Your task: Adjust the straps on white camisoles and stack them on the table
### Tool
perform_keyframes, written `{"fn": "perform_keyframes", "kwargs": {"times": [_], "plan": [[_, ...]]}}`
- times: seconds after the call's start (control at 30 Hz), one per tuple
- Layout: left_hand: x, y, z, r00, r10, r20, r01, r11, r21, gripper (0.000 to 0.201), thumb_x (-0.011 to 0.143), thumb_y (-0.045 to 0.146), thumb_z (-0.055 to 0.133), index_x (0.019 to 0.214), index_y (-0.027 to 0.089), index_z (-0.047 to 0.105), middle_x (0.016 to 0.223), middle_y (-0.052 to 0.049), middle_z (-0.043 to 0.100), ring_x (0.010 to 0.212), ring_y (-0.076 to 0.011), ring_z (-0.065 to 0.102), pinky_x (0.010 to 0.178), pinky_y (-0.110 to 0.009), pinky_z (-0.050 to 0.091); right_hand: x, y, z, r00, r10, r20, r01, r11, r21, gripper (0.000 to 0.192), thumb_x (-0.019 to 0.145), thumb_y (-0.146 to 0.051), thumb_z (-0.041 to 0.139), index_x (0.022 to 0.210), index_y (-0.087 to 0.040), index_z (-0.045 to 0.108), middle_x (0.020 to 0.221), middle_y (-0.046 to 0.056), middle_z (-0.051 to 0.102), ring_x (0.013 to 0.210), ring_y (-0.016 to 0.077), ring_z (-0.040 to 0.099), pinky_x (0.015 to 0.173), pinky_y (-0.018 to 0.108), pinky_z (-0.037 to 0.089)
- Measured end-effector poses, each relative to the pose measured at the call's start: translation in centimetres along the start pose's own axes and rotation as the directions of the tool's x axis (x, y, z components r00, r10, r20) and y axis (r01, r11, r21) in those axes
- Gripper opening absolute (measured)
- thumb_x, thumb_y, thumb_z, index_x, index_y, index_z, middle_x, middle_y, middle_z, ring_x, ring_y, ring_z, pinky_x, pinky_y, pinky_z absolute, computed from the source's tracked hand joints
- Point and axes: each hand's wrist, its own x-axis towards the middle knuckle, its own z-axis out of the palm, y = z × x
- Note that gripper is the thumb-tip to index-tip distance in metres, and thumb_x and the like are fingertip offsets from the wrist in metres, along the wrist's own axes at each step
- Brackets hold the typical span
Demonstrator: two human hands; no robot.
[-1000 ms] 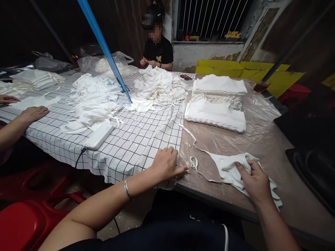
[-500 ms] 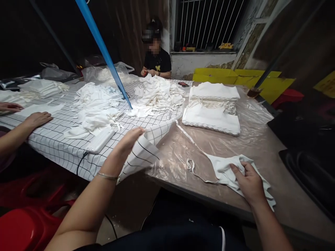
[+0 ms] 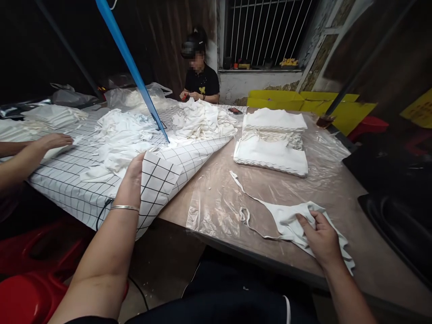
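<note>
Although the desk (image 3: 381, 270) is wide, only its right part shows a brown top, partly under clear plastic (image 3: 212, 216); a checked cloth (image 3: 162, 180) covers the left part, with its near right corner folded over. Upon this cloth lie a heap of white fabric (image 3: 204, 118) and, to the left of it, a second heap (image 3: 124, 128). To the right of both heaps, a stack of folded white pieces (image 3: 270, 154) stands on the desk. Nearer to me, on the brown side, lies the white garment piece (image 3: 286, 220), somewhat crumpled. My left hand (image 3: 132, 174) is against the folded-over part of the checked cloth; its fingers are mostly hidden, so I cannot tell how far they are closed. My right hand (image 3: 320, 234) has the white garment piece pinched between thumb and bent fingers. Two thin straps (image 3: 252, 196) run from this piece toward the left, one of them ending in a small curl.
</note>
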Motion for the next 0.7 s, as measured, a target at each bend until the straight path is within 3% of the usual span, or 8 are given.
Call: {"fn": "perform_keyframes", "kwargs": {"times": [0.17, 0.23, 0.3, 0.4, 0.43, 0.47, 0.57, 0.7], "plan": [[3.9, -0.9, -1.5, 0.981, 0.151, -0.125, -0.109, 0.95, 0.292, 0.024, 0.08, 0.04, 0.059, 0.073, 0.017, 0.057, 0.046, 0.002, 0.049, 0.056, -0.0173, 0.06, 0.054, -0.027, 0.049, 0.1, -0.2, 0.0, 0.999, -0.03, -0.016, 0.03, 1.0, 0.008, 0.039, 0.069, -0.055, 0.067, 0.082, -0.019, 0.061, 0.061, -0.002, 0.056, 0.056, 0.0148, 0.048, 0.052, 0.025, 0.04], [5.0, -0.8, -1.7, 0.967, 0.24, -0.085, -0.178, 0.874, 0.451, 0.027, 0.082, 0.042, 0.049, 0.071, 0.018, 0.055, 0.052, 0.0, 0.05, 0.07, -0.0191, 0.065, 0.064, -0.028, 0.05, 0.1, -0.3, 0.0, 0.999, -0.032, -0.021, 0.033, 0.999, 0.014, 0.039, 0.068, -0.055, 0.068, 0.082, -0.019, 0.061, 0.06, -0.002, 0.055, 0.056, 0.0146, 0.048, 0.051, 0.025, 0.04], [5.1, -0.8, -1.3, 0.926, 0.377, -0.037, -0.272, 0.731, 0.626, 0.029, 0.082, 0.044, 0.046, 0.072, 0.018, 0.056, 0.064, -0.003, 0.057, 0.093, -0.0245, 0.066, 0.078, -0.034, 0.05, 0.1, -0.1, 0.1, 0.999, -0.029, -0.02, 0.029, 0.999, 0.017, 0.039, 0.068, -0.055, 0.068, 0.082, -0.019, 0.061, 0.06, -0.002, 0.056, 0.055, 0.0143, 0.048, 0.051, 0.025, 0.04], [2.7, -2.2, 1.1, 0.81, 0.564, 0.159, -0.42, 0.369, 0.829, 0.018, 0.081, 0.035, 0.051, 0.08, 0.019, 0.06, 0.09, -0.011, 0.066, 0.111, -0.0302, 0.057, 0.092, -0.047, 0.044, 0.1, 0.3, 0.1, 1.0, -0.017, -0.017, 0.017, 1.0, 0.013, 0.038, 0.07, -0.053, 0.068, 0.085, -0.018, 0.062, 0.063, -0.001, 0.058, 0.056, 0.0145, 0.05, 0.052, 0.025, 0.041], [1.4, -3.3, 2.3, 0.773, 0.57, 0.28, -0.483, 0.242, 0.841, 0.016, 0.083, 0.03, 0.049, 0.083, 0.02, 0.062, 0.097, -0.012, 0.066, 0.11, -0.029, 0.056, 0.094, -0.048, 0.043, 0.2, 0.5, 0.2, 1.0, -0.016, -0.015, 0.016, 1.0, 0.023, 0.039, 0.07, -0.053, 0.068, 0.086, -0.018, 0.062, 0.065, -0.001, 0.06, 0.058, 0.0149, 0.052, 0.053, 0.025, 0.042], [0.0, -4.6, 3.6, 0.75, 0.539, 0.383, -0.545, 0.175, 0.82, 0.016, 0.082, 0.024, 0.049, 0.086, 0.018, 0.064, 0.099, -0.012, 0.066, 0.105, -0.0273, 0.057, 0.093, -0.047, 0.043, 0.2, 0.6, 0.2, 1.0, -0.019, -0.014, 0.019, 0.999, 0.036, 0.039, 0.07, -0.053, 0.069, 0.087, -0.018, 0.062, 0.067, 0.0, 0.061, 0.06, 0.0154, 0.054, 0.054, 0.025, 0.043], [-4.0, -8.9, 6.9, 0.715, 0.358, 0.6, -0.661, 0.069, 0.747, 0.013, 0.078, 0.022, 0.057, 0.081, 0.019, 0.068, 0.091, -0.007, 0.068, 0.091, -0.0231, 0.061, 0.087, -0.04, 0.045, 0.2, 0.6, 0.2, 0.999, -0.037, -0.024, 0.038, 0.998, 0.059, 0.04, 0.07, -0.053, 0.069, 0.086, -0.018, 0.062, 0.068, 0.0, 0.062, 0.059, 0.015, 0.054, 0.054, 0.025, 0.043], [-6.1, -11.8, 8.8, 0.723, 0.151, 0.675, -0.659, -0.145, 0.738, 0.021, 0.086, 0.027, 0.052, 0.085, 0.017, 0.071, 0.094, -0.01, 0.067, 0.089, -0.0229, 0.061, 0.077, -0.035, 0.043, -0.1, -0.1, 0.2, 1.0, -0.015, -0.016, 0.016, 0.999, 0.046, 0.039, 0.069, -0.053, 0.069, 0.084, -0.018, 0.061, 0.057, -0.003, 0.053, 0.046, 0.011, 0.042, 0.043, 0.023, 0.034]]}}
